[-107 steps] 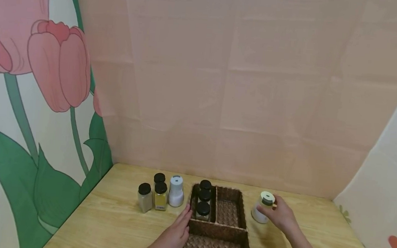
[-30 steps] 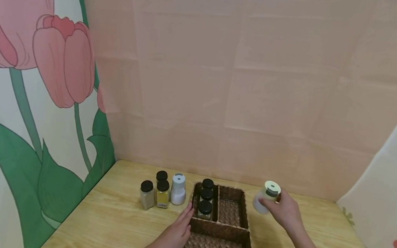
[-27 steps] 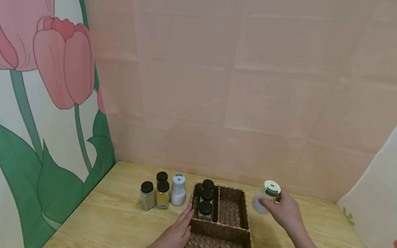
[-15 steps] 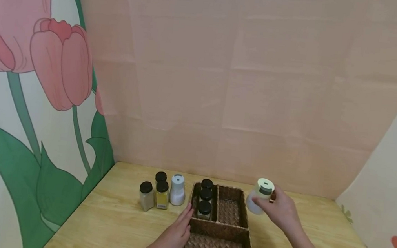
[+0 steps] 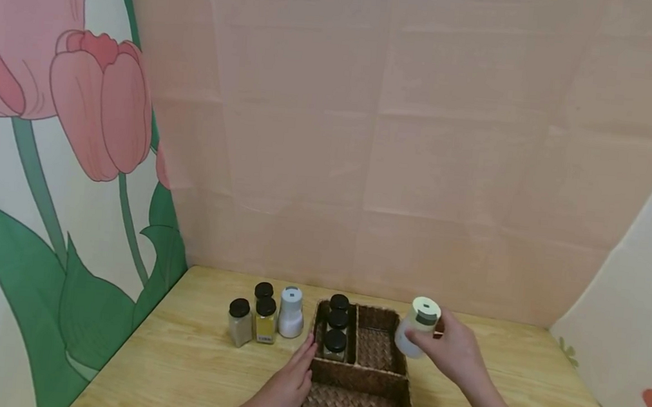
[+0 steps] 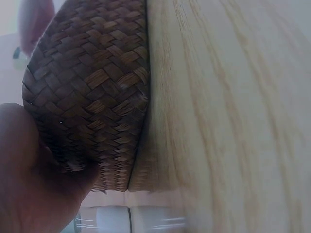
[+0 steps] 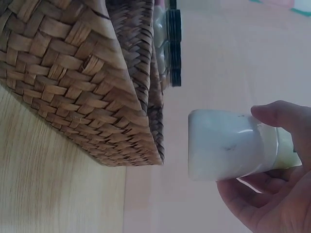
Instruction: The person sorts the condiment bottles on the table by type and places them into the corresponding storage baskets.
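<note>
My right hand (image 5: 457, 348) grips a white seasoning bottle (image 7: 223, 145) with a pale green cap, its fingers and thumb around the upper part. In the right wrist view the bottle's base is raised above the rim level of the woven basket (image 7: 73, 92). From the head view it overlaps the right edge of the back-right compartment. My left hand (image 5: 285, 384) rests with straight fingers against the basket's left wall. Several black-capped jars (image 5: 335, 341) stand in a row in the back-left compartment. The back-right and front compartments show bare weave.
Left of the basket stand black-capped jars, one of them yellow (image 5: 266, 321) and one pale (image 5: 240, 323), and a white bottle with a light blue cap (image 5: 291, 313). The wooden table (image 5: 173, 358) ends at a pinkish cloth backdrop (image 5: 306, 163).
My right hand has lifted the green-capped bottle off the table and carried it left to the basket's right edge. My left hand keeps its place on the basket.
</note>
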The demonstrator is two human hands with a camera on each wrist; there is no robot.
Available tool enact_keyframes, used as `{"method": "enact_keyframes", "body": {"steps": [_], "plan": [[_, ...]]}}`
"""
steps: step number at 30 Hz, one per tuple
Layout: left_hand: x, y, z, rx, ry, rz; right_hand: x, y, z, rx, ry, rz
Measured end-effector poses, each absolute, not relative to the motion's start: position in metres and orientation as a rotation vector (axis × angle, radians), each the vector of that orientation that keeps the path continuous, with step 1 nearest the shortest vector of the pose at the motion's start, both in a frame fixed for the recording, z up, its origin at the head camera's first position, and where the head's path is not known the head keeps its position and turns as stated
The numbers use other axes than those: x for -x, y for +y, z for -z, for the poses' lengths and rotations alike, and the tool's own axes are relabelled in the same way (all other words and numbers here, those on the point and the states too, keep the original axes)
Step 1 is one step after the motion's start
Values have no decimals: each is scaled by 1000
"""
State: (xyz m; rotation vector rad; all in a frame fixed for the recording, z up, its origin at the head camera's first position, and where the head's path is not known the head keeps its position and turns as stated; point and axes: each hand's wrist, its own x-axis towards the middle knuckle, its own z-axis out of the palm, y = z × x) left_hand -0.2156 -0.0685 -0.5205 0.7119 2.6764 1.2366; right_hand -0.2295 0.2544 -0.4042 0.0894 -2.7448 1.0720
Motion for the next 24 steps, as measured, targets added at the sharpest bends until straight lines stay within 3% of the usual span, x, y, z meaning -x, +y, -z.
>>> {"method": "enact_keyframes", "body": {"steps": [24], "plan": [[213, -68, 516, -745, 2710, -1223, 218, 231, 403, -138, -2775, -1110]]}}
